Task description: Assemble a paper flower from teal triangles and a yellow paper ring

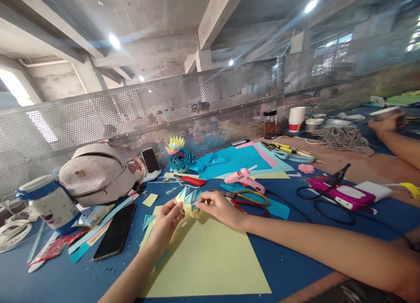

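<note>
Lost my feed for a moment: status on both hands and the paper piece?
Left hand and right hand both pinching the folded paper piece, grip closed. Piece held just above the yellow sheet. Scissors close beside right hand, not touching.

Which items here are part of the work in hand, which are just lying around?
In hand: left hand and right hand pinch the folded paper piece over the yellow sheet.

Lying about: scissors, glue gun, backpack, black phone, finished paper flower.
</note>
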### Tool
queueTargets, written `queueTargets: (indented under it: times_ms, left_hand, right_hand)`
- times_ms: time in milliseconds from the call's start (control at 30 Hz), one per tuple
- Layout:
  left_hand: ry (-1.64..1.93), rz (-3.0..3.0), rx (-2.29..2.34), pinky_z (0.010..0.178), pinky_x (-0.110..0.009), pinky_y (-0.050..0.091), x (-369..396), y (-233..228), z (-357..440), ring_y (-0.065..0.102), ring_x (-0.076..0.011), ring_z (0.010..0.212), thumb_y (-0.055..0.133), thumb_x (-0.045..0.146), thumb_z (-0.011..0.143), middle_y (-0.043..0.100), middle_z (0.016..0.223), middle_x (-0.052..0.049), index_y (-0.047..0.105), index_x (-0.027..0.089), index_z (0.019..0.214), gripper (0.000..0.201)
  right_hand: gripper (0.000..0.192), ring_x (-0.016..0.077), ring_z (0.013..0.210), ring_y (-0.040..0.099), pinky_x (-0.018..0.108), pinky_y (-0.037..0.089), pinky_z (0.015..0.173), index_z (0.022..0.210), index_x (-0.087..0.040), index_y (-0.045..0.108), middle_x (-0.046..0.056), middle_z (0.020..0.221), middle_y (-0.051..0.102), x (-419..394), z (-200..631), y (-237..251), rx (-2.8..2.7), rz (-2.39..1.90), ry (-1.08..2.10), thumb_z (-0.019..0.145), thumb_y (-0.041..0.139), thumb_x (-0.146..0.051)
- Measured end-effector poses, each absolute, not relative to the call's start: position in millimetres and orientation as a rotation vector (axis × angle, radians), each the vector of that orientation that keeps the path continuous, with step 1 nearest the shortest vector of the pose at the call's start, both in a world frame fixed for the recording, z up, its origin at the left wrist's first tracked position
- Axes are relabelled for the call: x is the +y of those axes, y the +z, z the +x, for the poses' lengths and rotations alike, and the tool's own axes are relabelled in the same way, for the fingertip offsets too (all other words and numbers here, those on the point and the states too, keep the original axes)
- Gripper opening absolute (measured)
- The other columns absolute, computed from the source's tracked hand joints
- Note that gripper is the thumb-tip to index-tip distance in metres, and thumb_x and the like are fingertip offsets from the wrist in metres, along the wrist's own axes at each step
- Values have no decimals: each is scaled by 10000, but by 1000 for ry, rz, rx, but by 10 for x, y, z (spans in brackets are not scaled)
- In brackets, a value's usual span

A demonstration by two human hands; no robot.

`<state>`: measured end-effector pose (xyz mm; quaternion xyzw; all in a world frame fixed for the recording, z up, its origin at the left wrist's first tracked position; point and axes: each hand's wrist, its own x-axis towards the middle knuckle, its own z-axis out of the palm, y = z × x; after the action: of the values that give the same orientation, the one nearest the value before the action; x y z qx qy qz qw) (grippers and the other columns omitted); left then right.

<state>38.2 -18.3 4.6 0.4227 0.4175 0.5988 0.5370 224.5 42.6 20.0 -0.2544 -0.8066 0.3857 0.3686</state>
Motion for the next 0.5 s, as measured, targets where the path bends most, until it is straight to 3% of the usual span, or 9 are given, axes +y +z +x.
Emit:
queueTargets:
  times_ms: [167, 500]
  left_hand:
    - [1422, 1012, 1022, 640, -238, 428, -166, 19, 362, 521, -115, 619, 815, 422, 643, 594, 674, 2, 635, 174, 713, 315]
    - [1426, 1328, 1272, 572, -214, 363, -217, 53, 392, 462, -105, 578, 763, 457, 698, 511, 602, 40, 556, 168, 654, 359]
  right_hand:
    - [215, 170, 749, 577, 259, 416, 671, 831, -145, 687, 36, 811, 684, 418, 2239, 189, -2069, -643, 1025, 874, 572, -321]
    - [179, 194, 842, 570, 271, 405, 698, 856, -166, 717, 40, 869, 687, 406, 2233, 127, -2078, -640, 1016, 801, 695, -334]
